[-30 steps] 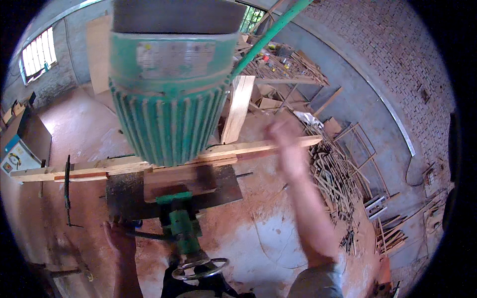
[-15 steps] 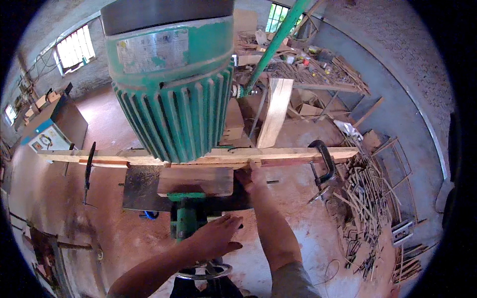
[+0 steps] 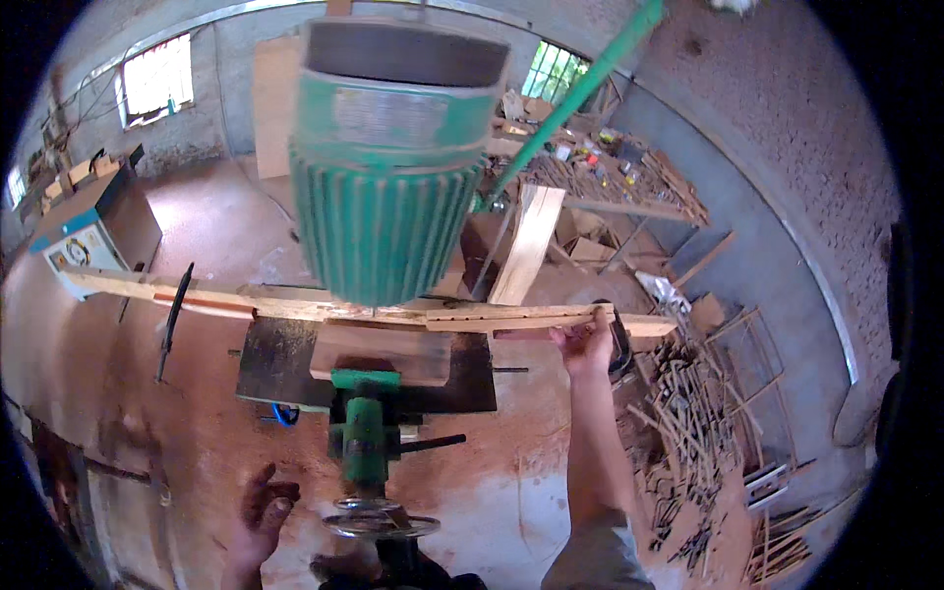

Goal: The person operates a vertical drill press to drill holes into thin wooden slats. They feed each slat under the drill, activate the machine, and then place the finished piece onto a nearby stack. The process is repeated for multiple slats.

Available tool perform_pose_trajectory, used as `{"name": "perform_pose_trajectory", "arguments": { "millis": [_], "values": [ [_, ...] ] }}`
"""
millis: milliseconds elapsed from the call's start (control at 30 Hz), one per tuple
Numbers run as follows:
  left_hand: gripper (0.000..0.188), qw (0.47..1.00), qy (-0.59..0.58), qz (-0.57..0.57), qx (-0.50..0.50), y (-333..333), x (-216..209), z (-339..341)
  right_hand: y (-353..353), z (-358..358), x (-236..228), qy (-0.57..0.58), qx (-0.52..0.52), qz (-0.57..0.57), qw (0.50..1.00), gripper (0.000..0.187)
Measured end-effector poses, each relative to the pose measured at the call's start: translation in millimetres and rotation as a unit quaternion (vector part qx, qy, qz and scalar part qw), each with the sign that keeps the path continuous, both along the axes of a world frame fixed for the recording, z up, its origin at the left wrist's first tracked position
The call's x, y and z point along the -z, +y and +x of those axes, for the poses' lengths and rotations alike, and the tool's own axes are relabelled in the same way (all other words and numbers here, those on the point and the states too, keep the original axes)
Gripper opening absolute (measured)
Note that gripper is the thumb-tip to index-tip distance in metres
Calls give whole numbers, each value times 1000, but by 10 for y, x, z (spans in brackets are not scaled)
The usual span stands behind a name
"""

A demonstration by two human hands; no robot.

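Note:
My right hand (image 3: pixel 587 346) is closed round the right end of a pale wooden strip (image 3: pixel 521 319) with a row of dark slots or holes along it. This strip lies against a long wooden beam (image 3: pixel 108 282) that spans the machine. Low on the left, my left hand (image 3: pixel 264 511) hangs in the air, fingers loosely bent and apart, holding nothing. Nearest to it are the chrome handwheel (image 3: pixel 382 526) and the green clamp column (image 3: pixel 364 442). That column bears on a wooden block (image 3: pixel 433 358) in front of the beam. Above stands a green ribbed motor (image 3: pixel 388 216).
A black clamp (image 3: pixel 175 320) grips the beam's left part; another clamp (image 3: pixel 619 349) sits behind my right hand. A dark lever (image 3: pixel 433 443) sticks out right of the column. Scrap sticks (image 3: pixel 688 423) are heaped at right. A cluttered bench (image 3: pixel 629 208) stands at the back.
My right hand has moved right along the beam, and the slotted strip now shows in it. My left hand has drawn back to the lower left, away from the column. The view has shifted.

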State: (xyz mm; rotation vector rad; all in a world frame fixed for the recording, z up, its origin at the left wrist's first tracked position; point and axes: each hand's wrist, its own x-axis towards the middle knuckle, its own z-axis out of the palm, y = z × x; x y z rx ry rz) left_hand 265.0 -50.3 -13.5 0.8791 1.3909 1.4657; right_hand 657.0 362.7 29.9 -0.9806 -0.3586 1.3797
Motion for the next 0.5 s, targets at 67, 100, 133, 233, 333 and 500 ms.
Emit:
{"name": "perform_pose_trajectory", "arguments": {
  "millis": [67,100,133,233,333,500],
  "values": [
    [55,1000,-22,-9,7,-195,-75,-12,-326,-8,-129,39,-70,104,991,34],
    [56,999,-29,-15,2,-325,-116,-41,-598,-201,-324,68,-118,132,982,34],
    [56,999,-28,-17,20,-441,-184,-53,-876,-417,-481,85,-158,186,966,35],
    [57,998,-38,-24,38,-903,-297,-132,-1829,-1376,-661,167,-280,282,902,47],
    [66,995,-38,-21,93,-1437,-443,-314,-2831,-2119,-588,180,-437,283,835,56],
    [73,948,-297,111,21,-2618,-338,-606,-4592,-3367,-599,43,-598,447,664,33]
  ]
}}
